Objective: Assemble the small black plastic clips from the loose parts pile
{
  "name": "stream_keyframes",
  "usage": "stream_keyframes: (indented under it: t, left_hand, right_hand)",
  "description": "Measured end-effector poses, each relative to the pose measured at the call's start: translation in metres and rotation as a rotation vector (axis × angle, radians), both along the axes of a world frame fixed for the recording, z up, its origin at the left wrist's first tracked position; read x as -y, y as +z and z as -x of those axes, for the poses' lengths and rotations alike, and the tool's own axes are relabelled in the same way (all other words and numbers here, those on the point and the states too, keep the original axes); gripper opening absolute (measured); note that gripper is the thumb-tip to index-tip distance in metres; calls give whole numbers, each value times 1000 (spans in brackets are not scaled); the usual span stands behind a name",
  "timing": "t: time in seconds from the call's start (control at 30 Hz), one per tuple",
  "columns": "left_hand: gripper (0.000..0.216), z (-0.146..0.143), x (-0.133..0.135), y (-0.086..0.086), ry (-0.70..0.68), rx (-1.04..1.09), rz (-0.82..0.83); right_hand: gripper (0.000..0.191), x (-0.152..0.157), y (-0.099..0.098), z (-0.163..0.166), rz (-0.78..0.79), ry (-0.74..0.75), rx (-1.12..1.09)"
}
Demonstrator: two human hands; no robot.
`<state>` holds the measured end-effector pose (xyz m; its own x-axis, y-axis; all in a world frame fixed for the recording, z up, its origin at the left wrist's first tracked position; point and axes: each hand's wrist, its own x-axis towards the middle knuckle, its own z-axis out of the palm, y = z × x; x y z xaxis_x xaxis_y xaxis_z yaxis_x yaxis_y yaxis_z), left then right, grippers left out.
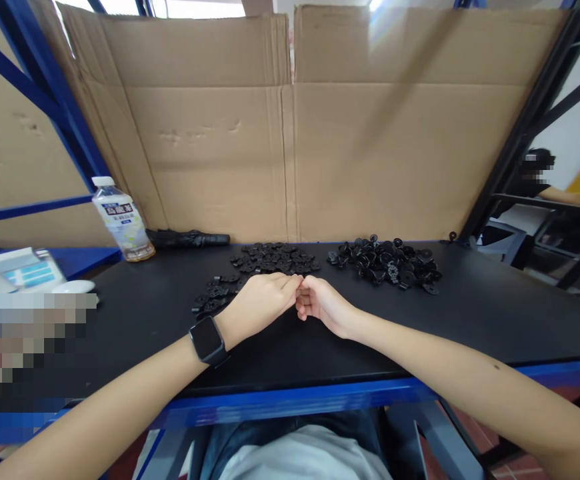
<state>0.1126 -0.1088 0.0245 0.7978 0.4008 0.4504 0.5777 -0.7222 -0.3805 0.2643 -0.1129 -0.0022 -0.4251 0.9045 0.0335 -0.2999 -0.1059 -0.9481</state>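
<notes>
My left hand (265, 300), with a black smartwatch (207, 339) on its wrist, meets my right hand (326, 305) above the black tabletop. The fingertips of both hands come together in a pinch, and whatever lies between them is hidden. Behind and beside my left hand spreads a heap of small flat black plastic parts (275, 257), with a looser cluster (215, 293) near the wrist. Farther right, beyond my right hand, is a pile of round black wheel-like parts (390, 260).
A labelled bottle (124, 223) stands at the back left, beside a folded black umbrella (190, 239). White equipment (25, 270) sits on the far left. Cardboard panels (210, 147) wall off the back. A blue rail (290, 400) edges the front; another person (535, 177) is at far right.
</notes>
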Motion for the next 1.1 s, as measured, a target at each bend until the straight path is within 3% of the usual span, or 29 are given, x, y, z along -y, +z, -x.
stream_keyframes:
  t: [0.33,0.5,0.7,0.87,1.0,1.1]
  left_hand:
    - [23,-1,-2,-8,-46,-99,-153]
    - [24,3,1,2,18,30,-117]
    - [25,5,-5,-1,71,218,-3]
    - [30,3,-16,-8,0,371,133]
    - [34,5,-26,-15,-22,204,208]
    - [33,7,-32,-18,-35,63,261]
  right_hand:
    - [22,0,-1,1,-44,-8,76]
    - [13,6,4,4,-69,-63,174]
    - [21,3,7,0,23,49,37]
    - [15,-8,8,-10,215,-182,-153]
    - [20,-16,16,-25,330,-398,-369]
    - [28,-19,19,-31,317,-434,-426]
